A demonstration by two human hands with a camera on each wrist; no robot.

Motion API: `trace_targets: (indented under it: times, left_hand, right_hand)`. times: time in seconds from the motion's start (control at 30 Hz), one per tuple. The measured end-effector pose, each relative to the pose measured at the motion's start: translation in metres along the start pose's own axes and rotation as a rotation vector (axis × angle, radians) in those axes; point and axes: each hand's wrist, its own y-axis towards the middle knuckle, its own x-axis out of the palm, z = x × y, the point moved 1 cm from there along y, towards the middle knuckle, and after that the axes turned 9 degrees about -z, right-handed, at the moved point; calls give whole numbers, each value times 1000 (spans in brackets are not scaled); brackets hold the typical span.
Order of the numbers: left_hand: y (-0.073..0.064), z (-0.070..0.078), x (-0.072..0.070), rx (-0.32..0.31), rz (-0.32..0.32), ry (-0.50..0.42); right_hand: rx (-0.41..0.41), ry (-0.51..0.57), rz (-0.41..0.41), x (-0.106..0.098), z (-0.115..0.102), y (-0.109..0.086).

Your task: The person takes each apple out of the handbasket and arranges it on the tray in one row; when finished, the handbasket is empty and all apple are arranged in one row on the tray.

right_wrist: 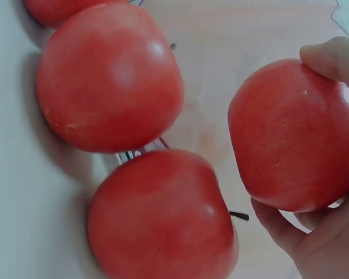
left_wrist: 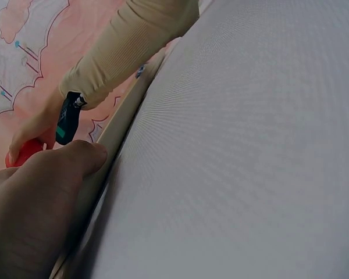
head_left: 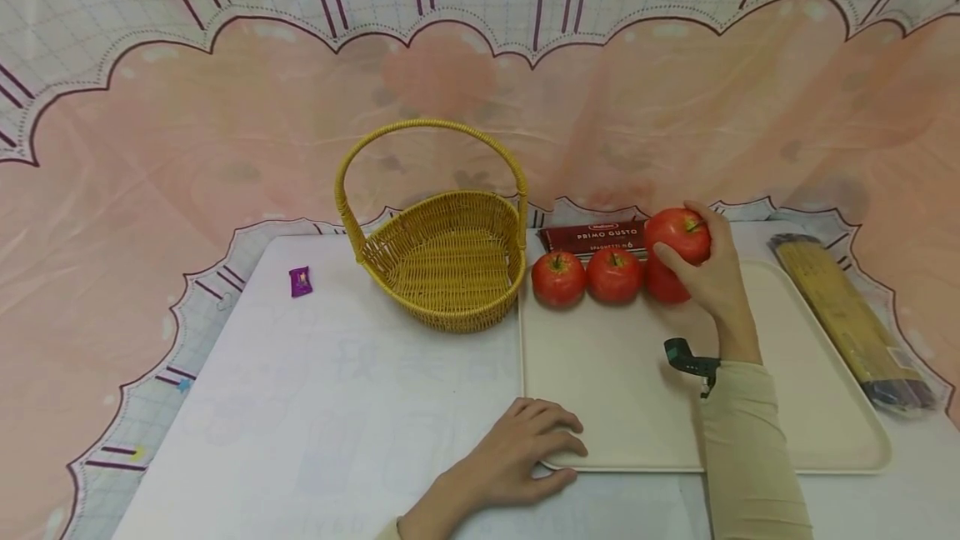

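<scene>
My right hand point(head_left: 716, 273) grips a red apple point(head_left: 678, 233), thumb on one side and fingers round the other. In the head view this apple overlaps another apple point(head_left: 663, 283) on the cream tray point(head_left: 615, 390); the right wrist view shows the held apple point(right_wrist: 294, 136) apart from the apple below point(right_wrist: 163, 218). Two more apples, one at the tray's left end point(head_left: 558, 279) and one in the middle point(head_left: 614, 276), complete a row along the back. The left hand point(head_left: 525, 452) rests at the tray's front left corner, fingers loosely spread over the rim.
A yellow wicker basket point(head_left: 427, 307) with a tall handle stands left of the tray. Behind the apples lies a dark red spaghetti pack point(head_left: 592, 237). Another spaghetti pack point(head_left: 847, 315) lies along the tray's right side. A small purple wrapped sweet point(head_left: 300, 282) is far left.
</scene>
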Motion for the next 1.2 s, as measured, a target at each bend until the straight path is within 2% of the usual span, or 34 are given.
trace_targets:
  times: [0.43, 0.8, 1.2]
  left_hand:
    - [0, -1, 1, 5, 11, -10]
    - [0, -1, 1, -1, -5, -13]
    - [0, 0, 0, -7, -9, -26]
  right_hand:
    - [73, -3, 57, -14, 8, -2]
    - [124, -3, 112, -21, 18, -2]
    - [209, 38, 152, -29, 31, -3]
